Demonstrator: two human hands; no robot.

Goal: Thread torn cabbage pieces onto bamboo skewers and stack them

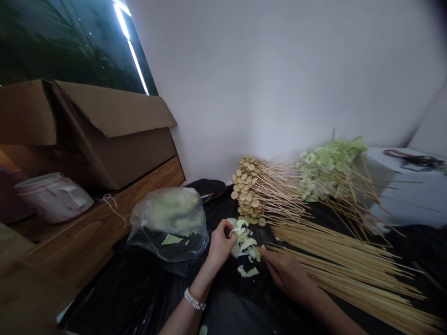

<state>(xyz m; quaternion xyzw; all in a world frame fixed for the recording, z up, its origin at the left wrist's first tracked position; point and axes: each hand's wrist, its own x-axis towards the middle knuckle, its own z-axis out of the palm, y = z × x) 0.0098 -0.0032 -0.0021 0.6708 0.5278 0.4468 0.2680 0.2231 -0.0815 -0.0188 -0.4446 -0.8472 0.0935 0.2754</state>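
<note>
The cabbage pieces [244, 242] lie between the two hands, their row slanting from far left to near right over black plastic [240, 302]. The left hand [221, 242] pinches the far end. The right hand [284, 267] has its fingertips at the near end; whether they grip a stick cannot be told. Neither hand is clearly nearer.

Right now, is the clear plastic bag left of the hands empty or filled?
Not empty: a pale green mass shows through the clear plastic bag. Whether it's completely full, cannot tell.
</note>
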